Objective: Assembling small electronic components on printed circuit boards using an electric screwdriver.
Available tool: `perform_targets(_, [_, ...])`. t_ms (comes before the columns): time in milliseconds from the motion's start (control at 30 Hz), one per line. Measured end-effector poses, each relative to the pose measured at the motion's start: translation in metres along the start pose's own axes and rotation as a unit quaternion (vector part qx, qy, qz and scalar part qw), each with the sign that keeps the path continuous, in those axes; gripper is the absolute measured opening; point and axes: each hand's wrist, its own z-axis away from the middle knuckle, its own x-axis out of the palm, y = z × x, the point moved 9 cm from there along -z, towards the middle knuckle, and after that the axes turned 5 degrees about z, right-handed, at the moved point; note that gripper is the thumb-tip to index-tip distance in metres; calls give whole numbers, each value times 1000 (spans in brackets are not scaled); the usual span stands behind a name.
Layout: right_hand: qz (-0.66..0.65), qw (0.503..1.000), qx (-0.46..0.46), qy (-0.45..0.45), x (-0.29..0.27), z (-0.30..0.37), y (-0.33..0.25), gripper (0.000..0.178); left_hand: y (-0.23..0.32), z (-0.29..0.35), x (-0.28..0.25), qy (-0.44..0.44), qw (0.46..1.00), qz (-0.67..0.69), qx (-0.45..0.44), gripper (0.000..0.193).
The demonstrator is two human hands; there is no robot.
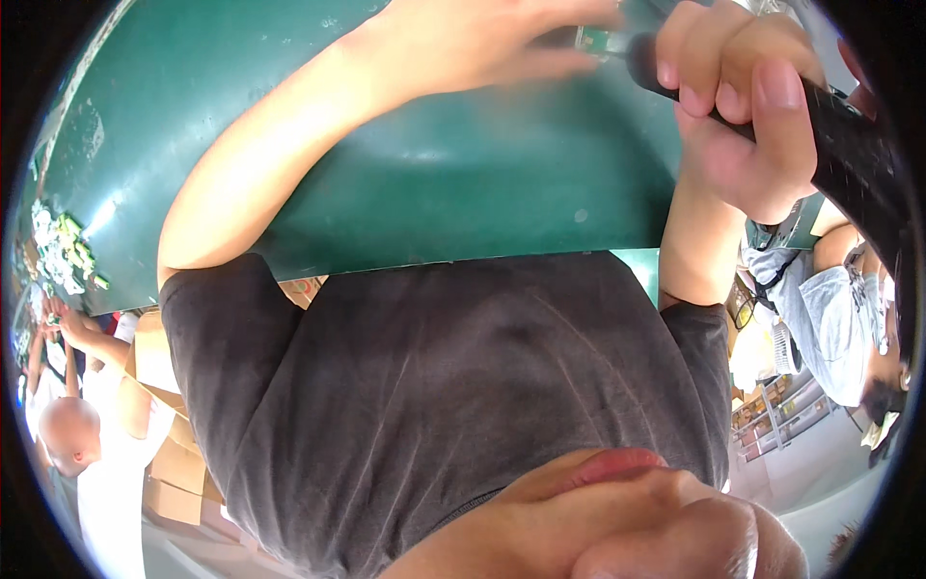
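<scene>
My left hand (482,43) reaches in from the left over the table, its fingers stretched out, apart and blurred; the frame's top edge cuts it off. Between its fingertips shows a small green circuit board (593,41), sharper than the fingers around it. I cannot tell whether they touch it. My right hand (743,106) is wrapped round a black-handled tool (834,130), thumb along the handle. A thin tip points left from the tool toward the board. What kind of tool it is, I cannot make out.
The green tabletop (463,183) ends at its front edge against my body. At the far left lies a heap of small green and white parts (66,246). A person in white (121,473) works there beside cardboard boxes (178,463). Another person in grey shorts (830,323) is at the right.
</scene>
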Motion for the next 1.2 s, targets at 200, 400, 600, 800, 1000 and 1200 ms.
perform_targets(200, [4,998,42,-41,39,-36,-22,55,0,0,-1,16,1000,24,1,35])
perform_targets(400, [30,998,62,-9,39,-11,14,55,-4,2,3,-1,1000,3,-24,33])
perform_targets(600, [92,981,65,-158,22,-20,-4,53,3,-1,-7,-7,1000,-5,-24,32])
perform_targets(800, [354,912,89,-189,58,-25,-1,50,3,-2,-6,0,1000,0,-23,35])
perform_targets(1000, [133,983,29,-125,42,-9,26,48,2,-3,-4,11,999,-19,-30,46])
perform_targets(1200, [257,944,129,-164,32,-27,-12,48,5,-11,-9,12,998,-19,-50,39])
